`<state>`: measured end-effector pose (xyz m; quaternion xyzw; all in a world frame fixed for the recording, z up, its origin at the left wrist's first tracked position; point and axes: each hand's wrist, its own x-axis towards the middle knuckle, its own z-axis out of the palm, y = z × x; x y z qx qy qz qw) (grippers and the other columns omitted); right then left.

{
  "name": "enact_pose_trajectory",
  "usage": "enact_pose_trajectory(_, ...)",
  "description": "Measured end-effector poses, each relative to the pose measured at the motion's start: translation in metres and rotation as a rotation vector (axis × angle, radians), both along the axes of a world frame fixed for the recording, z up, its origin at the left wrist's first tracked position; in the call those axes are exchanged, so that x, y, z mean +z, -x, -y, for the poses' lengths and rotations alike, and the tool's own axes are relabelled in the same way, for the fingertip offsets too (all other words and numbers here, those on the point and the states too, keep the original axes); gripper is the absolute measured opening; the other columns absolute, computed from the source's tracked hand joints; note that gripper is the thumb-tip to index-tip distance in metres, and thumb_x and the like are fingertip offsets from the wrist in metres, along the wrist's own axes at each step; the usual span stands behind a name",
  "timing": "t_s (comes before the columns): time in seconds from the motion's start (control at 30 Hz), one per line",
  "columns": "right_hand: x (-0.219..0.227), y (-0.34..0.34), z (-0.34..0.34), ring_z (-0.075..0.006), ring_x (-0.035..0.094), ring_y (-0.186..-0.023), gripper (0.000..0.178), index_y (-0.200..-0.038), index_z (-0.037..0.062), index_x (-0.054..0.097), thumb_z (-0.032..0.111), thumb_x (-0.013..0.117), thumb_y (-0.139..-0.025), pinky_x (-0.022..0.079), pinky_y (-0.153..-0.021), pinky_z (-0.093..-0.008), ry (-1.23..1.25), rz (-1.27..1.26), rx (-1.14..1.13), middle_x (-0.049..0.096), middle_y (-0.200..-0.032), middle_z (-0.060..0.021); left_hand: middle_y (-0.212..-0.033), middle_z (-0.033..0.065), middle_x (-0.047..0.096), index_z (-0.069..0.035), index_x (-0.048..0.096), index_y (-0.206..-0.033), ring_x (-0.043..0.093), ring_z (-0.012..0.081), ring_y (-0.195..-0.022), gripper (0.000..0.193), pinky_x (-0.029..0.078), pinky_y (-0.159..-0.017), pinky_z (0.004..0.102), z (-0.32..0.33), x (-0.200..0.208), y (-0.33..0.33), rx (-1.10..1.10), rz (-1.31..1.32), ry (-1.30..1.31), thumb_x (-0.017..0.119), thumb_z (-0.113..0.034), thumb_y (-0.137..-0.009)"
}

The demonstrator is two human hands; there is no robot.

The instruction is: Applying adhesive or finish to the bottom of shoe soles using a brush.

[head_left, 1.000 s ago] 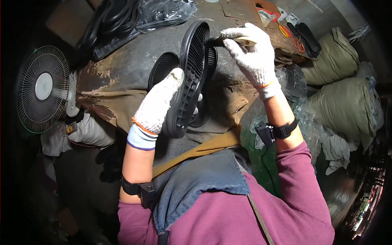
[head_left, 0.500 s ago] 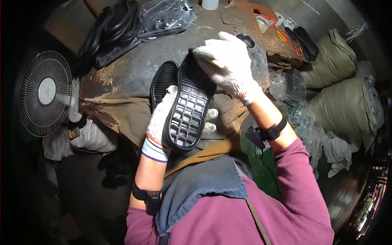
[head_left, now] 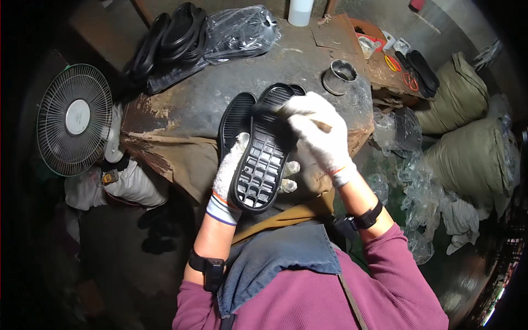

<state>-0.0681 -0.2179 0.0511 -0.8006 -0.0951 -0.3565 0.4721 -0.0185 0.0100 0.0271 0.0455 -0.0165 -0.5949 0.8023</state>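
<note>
In my left hand (head_left: 225, 176), gloved in white knit, is a black shoe sole (head_left: 260, 168), tilted with its grid of square hollows facing up. The thumb lies along its left edge; other fingertips show past the right edge. My right hand (head_left: 319, 132), also gloved, is closed round a brush, whose pale handle (head_left: 323, 127) shows between the fingers. The brush's dark end is blurred against the sole's upper part. Behind, another black sole (head_left: 236, 115) lies on the table, and the tip of one more shows beside the right hand.
A dark-stained cup (head_left: 340, 80) stands on the worn table (head_left: 264, 69). Stacked soles (head_left: 181, 33) and a clear plastic bag (head_left: 242, 33) lie at the far left. A fan (head_left: 77, 118) stands left; scissors (head_left: 392, 63) and stuffed green sacks (head_left: 462, 154) are at right.
My right hand has come down and nearer along the sole with the brush. The view has shifted, so the cup shows fully now. My left hand keeps its hold.
</note>
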Motion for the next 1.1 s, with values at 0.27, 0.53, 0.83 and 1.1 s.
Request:
enact_pose_trajectory(0.27, 0.009, -0.009, -0.002, -0.0118, 0.071, -0.101, 0.019, -0.111, 0.0038, 0.078, 0.007, 0.075, -0.093, 0.053, -0.1, -0.0315, -0.541, -0.356, 0.138, 0.079, -0.107, -0.0033, -0.157, 0.0299, 0.048, -0.005, 0.035, -0.163, 0.059, 0.0546, -0.13, 0.077, 0.052, -0.102, 0.0709, 0.004, -0.001, 0.004, -0.016, -0.045, -0.018, 0.037, -0.061, -0.11)
enact_pose_trajectory(0.53, 0.011, 0.036, -0.041, -0.0191, 0.066, -0.124, 0.019, -0.106, 0.0133, 0.082, 0.017, 0.079, -0.088, 0.029, -0.125, -0.0481, 0.01, -0.185, 0.033, 0.079, -0.114, 0.0004, -0.149, 0.0132, 0.059, -0.006, 0.056, -0.147, 0.055, 0.0299, -0.136, 0.068, 0.039, -0.12, 0.0519, 0.011, -0.011, 0.002, 0.081, 0.01, 0.14, 0.039, -0.059, -0.108)
enact_pose_trajectory(0.83, 0.029, 0.055, -0.074, -0.0236, 0.068, -0.118, 0.023, -0.106, 0.0157, 0.084, 0.017, 0.08, -0.083, 0.036, -0.122, -0.0546, 0.226, -0.034, 0.16, 0.079, -0.111, -0.0003, -0.16, 0.0242, 0.046, 0.001, 0.031, -0.162, 0.054, 0.0383, -0.139, 0.095, 0.047, -0.115, 0.0571, 0.014, -0.011, -0.024, 0.22, 0.04, 0.267, 0.051, -0.07, -0.102)
enact_pose_trajectory(1.1, 0.02, 0.077, -0.042, -0.0219, 0.07, -0.118, 0.02, -0.103, 0.0135, 0.082, 0.015, 0.081, -0.084, 0.036, -0.122, -0.0538, 0.188, -0.157, 0.221, 0.08, -0.109, -0.0001, -0.152, 0.0377, 0.047, 0.01, 0.023, -0.162, 0.056, 0.0492, -0.136, 0.115, 0.05, -0.115, 0.055, -0.027, 0.015, -0.067, 0.168, 0.389, 0.201, 0.076, -0.063, -0.09)
